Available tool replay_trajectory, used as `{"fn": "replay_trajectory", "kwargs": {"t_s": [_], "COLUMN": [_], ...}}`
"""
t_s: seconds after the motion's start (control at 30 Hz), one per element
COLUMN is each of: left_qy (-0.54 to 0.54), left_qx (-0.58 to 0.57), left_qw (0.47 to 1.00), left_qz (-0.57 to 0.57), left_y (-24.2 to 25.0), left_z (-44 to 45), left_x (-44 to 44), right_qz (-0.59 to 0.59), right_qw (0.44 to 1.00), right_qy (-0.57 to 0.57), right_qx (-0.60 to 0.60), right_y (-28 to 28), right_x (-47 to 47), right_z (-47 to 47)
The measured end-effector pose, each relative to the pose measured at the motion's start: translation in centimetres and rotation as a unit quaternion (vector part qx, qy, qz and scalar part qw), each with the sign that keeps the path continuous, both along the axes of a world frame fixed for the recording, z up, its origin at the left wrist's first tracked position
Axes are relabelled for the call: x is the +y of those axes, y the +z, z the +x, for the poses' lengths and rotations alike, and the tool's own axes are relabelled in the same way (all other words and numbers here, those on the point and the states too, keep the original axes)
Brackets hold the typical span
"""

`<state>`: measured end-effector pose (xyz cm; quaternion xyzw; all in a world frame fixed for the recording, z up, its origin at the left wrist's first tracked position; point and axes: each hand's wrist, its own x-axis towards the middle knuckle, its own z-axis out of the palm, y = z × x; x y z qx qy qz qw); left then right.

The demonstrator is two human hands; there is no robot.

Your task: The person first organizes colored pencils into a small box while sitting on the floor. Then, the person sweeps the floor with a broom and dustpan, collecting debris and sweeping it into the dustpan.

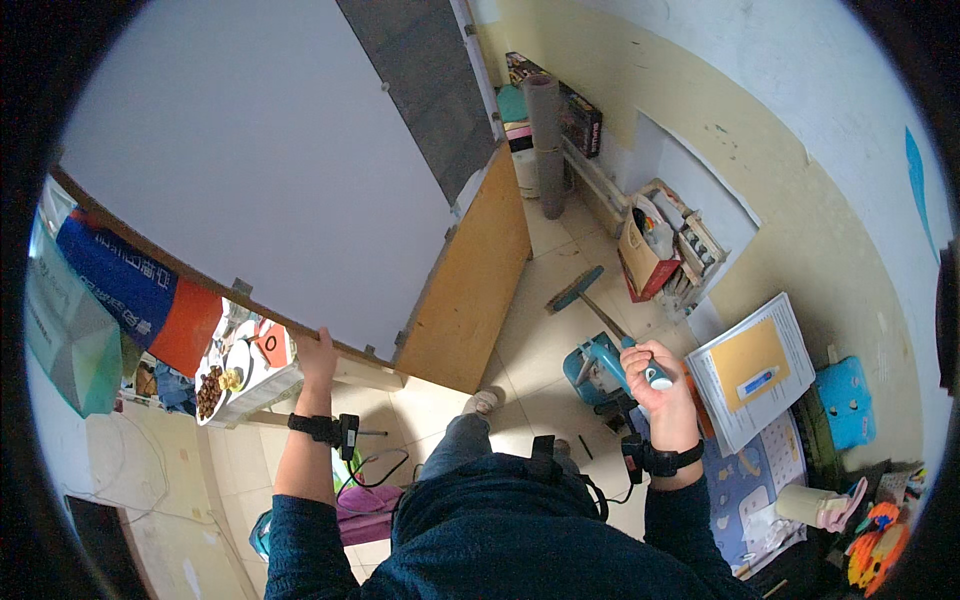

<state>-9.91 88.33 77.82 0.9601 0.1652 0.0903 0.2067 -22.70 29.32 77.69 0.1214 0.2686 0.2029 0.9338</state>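
My left hand [316, 356] grips the lower edge of a large white board [262, 172] with a dark strip, its fingers over the rim. A tan wooden panel [469, 285] stands at the board's right side. In my right hand [652, 375] is the handle of a broom, along with a blue handle that leads down to a blue dustpan [589, 371]. The broom head [575, 289] lies at the tiled floor beyond the hand, bristles toward the left. Part of the dustpan is hidden by its handle.
A paper bag [645, 259] of items stands by the right wall, with a grey roll [545, 146] farther back. Stacked papers [750, 371] lie on a desk at right, near a cup [810, 505]. At left is a small table [262, 386] holding food.
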Motion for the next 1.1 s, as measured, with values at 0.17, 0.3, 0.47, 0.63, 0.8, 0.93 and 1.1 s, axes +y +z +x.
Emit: {"fn": "replay_trajectory", "kwargs": {"t_s": [0.17, 0.3, 0.47, 0.63, 0.8, 0.93, 1.1], "left_qy": [0.051, -0.026, 0.020, 0.020, 0.042, 0.021, 0.062], "left_qx": [-0.072, -0.177, -0.083, -0.102, -0.099, -0.089, -0.108], "left_qw": [0.995, 0.981, 0.992, 0.983, 0.984, 0.968, 0.969], "left_qz": [-0.046, -0.074, -0.096, -0.150, -0.140, -0.233, -0.215], "left_y": [0.8, 0.9, 2.1, 2.8, 3.0, 3.6, 5.2], "left_z": [0.2, 1.0, 1.6, 2.2, 3.3, 3.5, 3.8], "left_x": [-0.4, 0.5, 1.4, 1.9, 3.0, 3.4, 1.9], "right_qz": [0.024, 0.008, 0.017, 0.015, 0.021, 0.001, -0.009], "right_qw": [0.999, 1.000, 1.000, 1.000, 0.999, 1.000, 0.999], "right_qy": [-0.003, 0.005, 0.015, 0.011, 0.022, 0.025, 0.027], "right_qx": [-0.027, -0.006, -0.013, -0.021, -0.017, -0.015, -0.022], "right_y": [-0.1, 0.1, 0.3, 0.3, 0.5, 0.6, 0.7], "right_x": [0.5, 0.9, 1.3, 1.7, 1.9, 2.2, 2.5], "right_z": [0.1, 0.2, 0.6, 0.9, 1.3, 1.3, 1.2]}}
